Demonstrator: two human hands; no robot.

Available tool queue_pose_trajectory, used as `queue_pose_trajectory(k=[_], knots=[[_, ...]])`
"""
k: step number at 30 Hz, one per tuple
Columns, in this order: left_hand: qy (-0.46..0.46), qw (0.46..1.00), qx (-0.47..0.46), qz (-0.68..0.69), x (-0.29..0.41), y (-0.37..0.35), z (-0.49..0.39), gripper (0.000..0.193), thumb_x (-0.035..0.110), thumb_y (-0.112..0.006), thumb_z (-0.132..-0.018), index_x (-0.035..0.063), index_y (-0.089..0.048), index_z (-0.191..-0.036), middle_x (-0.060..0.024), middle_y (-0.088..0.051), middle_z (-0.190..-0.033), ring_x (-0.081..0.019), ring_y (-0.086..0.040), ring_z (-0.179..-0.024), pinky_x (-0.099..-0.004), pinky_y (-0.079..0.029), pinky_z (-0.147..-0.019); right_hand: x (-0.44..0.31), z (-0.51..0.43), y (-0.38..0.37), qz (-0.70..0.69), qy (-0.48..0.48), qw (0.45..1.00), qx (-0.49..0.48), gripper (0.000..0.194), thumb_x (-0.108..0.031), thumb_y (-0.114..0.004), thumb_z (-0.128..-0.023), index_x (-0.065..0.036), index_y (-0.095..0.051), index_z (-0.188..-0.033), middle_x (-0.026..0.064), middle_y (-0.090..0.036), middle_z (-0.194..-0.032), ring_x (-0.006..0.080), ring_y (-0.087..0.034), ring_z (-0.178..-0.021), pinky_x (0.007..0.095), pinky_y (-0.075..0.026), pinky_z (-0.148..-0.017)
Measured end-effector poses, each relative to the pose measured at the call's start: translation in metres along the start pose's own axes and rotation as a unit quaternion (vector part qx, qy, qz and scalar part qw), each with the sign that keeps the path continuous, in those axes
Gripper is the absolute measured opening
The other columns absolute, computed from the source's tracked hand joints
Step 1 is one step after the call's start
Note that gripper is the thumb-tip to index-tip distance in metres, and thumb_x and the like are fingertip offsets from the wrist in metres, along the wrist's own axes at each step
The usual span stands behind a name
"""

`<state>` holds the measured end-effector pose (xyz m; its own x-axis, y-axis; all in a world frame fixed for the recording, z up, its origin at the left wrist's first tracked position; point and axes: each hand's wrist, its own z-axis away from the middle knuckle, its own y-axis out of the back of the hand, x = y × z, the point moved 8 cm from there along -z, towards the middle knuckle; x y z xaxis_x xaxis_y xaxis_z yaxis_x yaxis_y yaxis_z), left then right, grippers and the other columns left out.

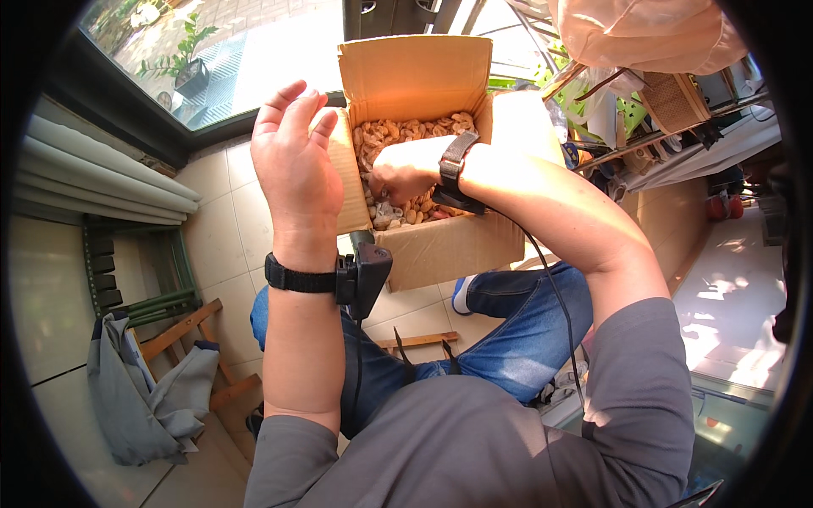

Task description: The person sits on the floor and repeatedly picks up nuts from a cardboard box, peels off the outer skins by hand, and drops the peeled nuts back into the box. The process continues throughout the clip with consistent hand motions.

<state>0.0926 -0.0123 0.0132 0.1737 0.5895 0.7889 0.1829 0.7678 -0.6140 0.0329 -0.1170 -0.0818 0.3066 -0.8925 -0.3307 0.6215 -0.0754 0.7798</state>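
Note:
An opened cardboard box (pixel 451 254) stands in front of me, filled with many small, light-brown dried pieces (pixel 406 130) whose exact kind I cannot tell. My right hand (pixel 406 171) reaches down among them near the box's left side; its fingertips are partly hidden, and whether they grip anything is unclear. Beside them lies a crumpled bit of clear plastic (pixel 385 213). My left hand (pixel 298 152) is raised over the box's left flap (pixel 350 184), palm up and fingers partly bent, with nothing seen in it. Both wrists wear black straps with small devices and cables.
A glass door frame (pixel 190 133) is at the upper left, with a potted plant (pixel 190 70) outside. Grey cloth (pixel 136 394) hangs on a wooden frame (pixel 184 330) at the left. A cluttered metal rack (pixel 673 127) stands at the upper right. My knees flank the box's near side.

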Motion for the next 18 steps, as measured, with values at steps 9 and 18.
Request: queue_pose_trajectory(k=[9,18], knots=[[0.021,0.999,-0.036,-0.03,-0.004,-0.007,0.001,0.025,0.007,-0.064,-0.093,0.0004,-0.058,-0.117,-0.0077,-0.061,-0.11,-0.0146,-0.06,-0.097,-0.0294,-0.049,-0.085,0.013,0.024,0.019,-0.095,0.018,0.992,0.082,0.031,-0.025,-0.064,-0.09,-0.006,-0.07,-0.114,0.0157,-0.072,-0.104,0.0332,-0.067,-0.097,0.0426,-0.052,-0.088],[-0.002,0.901,-0.228,-0.369,-0.031,-0.041,0.023,0.016,0.01,-0.062,-0.099,0.003,-0.068,-0.111,-0.0001,-0.065,-0.087,-0.0065,-0.056,-0.077,-0.0219,-0.048,-0.07,0.028,0.118,0.034,-0.552,-0.057,0.793,0.252,0.024,-0.025,-0.062,-0.099,-0.002,-0.069,-0.105,0.0042,-0.069,-0.086,0.01,-0.058,-0.071,0.0254,-0.049,-0.066]])
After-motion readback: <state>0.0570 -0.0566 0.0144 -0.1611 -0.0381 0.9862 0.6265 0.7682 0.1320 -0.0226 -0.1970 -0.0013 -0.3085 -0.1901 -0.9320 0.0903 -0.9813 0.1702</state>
